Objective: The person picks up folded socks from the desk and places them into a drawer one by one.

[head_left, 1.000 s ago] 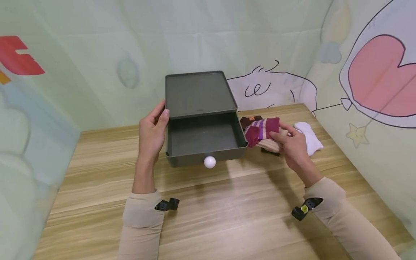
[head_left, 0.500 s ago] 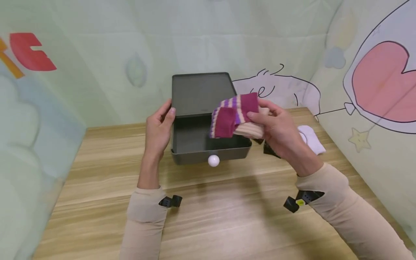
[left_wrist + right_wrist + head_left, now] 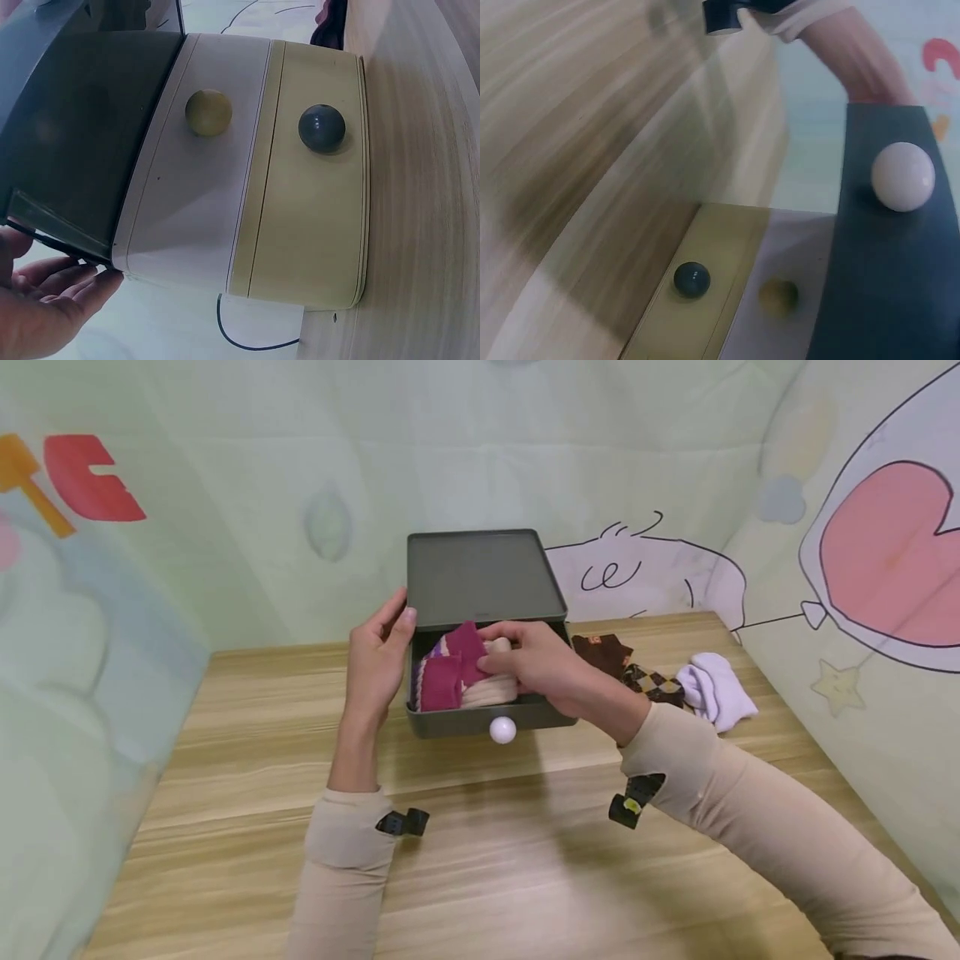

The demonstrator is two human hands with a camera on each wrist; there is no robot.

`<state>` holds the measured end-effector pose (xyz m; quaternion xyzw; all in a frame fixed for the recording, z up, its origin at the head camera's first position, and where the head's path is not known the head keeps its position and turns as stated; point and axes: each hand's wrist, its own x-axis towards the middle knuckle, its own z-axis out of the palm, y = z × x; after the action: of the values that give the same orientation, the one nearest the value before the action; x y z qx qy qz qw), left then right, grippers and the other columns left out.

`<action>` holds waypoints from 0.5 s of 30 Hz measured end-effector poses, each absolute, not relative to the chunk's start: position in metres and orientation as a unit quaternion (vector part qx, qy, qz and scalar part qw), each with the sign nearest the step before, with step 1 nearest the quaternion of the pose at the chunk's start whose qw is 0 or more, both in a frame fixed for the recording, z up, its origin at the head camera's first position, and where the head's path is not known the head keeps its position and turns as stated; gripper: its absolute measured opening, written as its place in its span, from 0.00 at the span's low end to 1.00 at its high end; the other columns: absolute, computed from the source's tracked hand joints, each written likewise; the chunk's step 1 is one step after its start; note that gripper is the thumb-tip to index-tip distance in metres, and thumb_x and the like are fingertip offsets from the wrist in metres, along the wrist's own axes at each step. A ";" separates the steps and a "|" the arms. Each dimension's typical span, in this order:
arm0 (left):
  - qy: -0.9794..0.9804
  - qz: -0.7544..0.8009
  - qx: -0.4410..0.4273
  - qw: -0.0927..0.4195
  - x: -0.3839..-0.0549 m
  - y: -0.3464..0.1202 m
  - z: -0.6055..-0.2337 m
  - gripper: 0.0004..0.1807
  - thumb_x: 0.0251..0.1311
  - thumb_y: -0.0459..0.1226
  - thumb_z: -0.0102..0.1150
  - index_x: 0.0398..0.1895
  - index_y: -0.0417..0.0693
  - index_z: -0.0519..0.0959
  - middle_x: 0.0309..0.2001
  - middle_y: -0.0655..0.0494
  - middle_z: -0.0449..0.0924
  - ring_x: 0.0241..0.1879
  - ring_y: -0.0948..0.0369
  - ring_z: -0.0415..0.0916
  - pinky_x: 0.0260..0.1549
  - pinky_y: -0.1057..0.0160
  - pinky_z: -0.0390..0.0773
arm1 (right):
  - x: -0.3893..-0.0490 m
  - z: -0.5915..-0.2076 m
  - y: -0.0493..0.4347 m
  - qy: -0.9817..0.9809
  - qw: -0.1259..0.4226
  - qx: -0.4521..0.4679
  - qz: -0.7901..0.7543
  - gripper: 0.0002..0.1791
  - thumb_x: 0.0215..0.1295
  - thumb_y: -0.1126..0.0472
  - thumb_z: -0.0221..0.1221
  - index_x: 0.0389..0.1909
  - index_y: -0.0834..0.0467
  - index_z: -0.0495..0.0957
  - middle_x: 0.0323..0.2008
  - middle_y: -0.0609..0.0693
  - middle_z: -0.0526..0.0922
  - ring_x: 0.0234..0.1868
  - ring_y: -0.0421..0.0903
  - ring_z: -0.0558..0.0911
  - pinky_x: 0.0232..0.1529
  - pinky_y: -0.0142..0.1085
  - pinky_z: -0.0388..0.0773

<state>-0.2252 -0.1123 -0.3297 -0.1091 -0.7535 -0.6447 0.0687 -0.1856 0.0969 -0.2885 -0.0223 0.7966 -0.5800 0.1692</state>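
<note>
The top dark grey drawer (image 3: 450, 723) of a small drawer cabinet (image 3: 483, 578) is pulled out, a white knob (image 3: 503, 730) on its front. Inside it lie maroon socks (image 3: 441, 683) with purple and cream stripes, together with a cream ribbed sock (image 3: 489, 690). My right hand (image 3: 540, 662) reaches into the drawer and pinches the socks between thumb and fingers. Against the cabinet's left side rests my left hand (image 3: 377, 664), thumb near the upper front corner. The left wrist view has its extended fingers (image 3: 67, 289) along the dark drawer's edge. The right wrist view does not show the right hand.
Right of the cabinet lie dark brown socks (image 3: 600, 652), argyle socks (image 3: 652, 682) and folded white socks (image 3: 717, 691) on the wooden table (image 3: 480, 860). Below the grey drawer are a closed white drawer (image 3: 202, 180) and a cream one (image 3: 307, 210). Printed fabric walls stand behind and beside.
My right hand has carried the maroon and cream socks leftward from beside the cabinet, up over the rim and down into the drawer. The left hand keeps its place on the cabinet.
</note>
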 end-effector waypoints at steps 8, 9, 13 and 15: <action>-0.757 -0.642 -0.107 0.063 -0.225 -0.112 -0.332 0.27 0.67 0.50 0.47 0.68 0.56 0.63 0.68 0.59 0.63 0.65 0.64 0.62 0.65 0.59 0.64 | -0.187 -0.283 0.099 0.929 0.054 -0.076 -0.357 0.21 0.60 0.53 0.61 0.55 0.47 0.75 0.38 0.45 0.83 0.37 0.41 0.78 0.36 0.34 0.75; -0.757 -0.642 -0.107 0.059 -0.222 -0.112 -0.331 0.27 0.67 0.49 0.47 0.68 0.55 0.63 0.68 0.58 0.63 0.65 0.64 0.62 0.65 0.59 0.64 | -0.182 -0.279 0.106 0.935 0.030 -0.080 -0.345 0.22 0.59 0.52 0.61 0.56 0.47 0.75 0.38 0.45 0.84 0.37 0.40 0.80 0.35 0.34 0.76; -0.760 -0.636 -0.117 0.064 -0.213 -0.111 -0.324 0.28 0.67 0.48 0.47 0.68 0.52 0.62 0.68 0.57 0.63 0.64 0.63 0.64 0.62 0.58 0.67 | -0.157 -0.261 0.163 0.919 -0.033 -0.041 -0.390 0.20 0.59 0.49 0.62 0.54 0.45 0.76 0.41 0.46 0.85 0.38 0.40 0.84 0.38 0.36 0.81; -0.760 -0.635 -0.123 0.071 -0.211 -0.112 -0.321 0.28 0.68 0.48 0.46 0.68 0.51 0.62 0.68 0.56 0.63 0.64 0.63 0.64 0.61 0.58 0.68 | -0.150 -0.261 0.205 0.897 -0.043 0.001 -0.439 0.21 0.59 0.49 0.62 0.53 0.48 0.77 0.42 0.47 0.85 0.38 0.41 0.85 0.40 0.36 0.82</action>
<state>-0.2110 -0.1122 -0.3211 -0.1227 -0.7596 -0.6347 0.0714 -0.1500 0.2053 -0.2611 0.0009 0.8974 -0.4390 -0.0431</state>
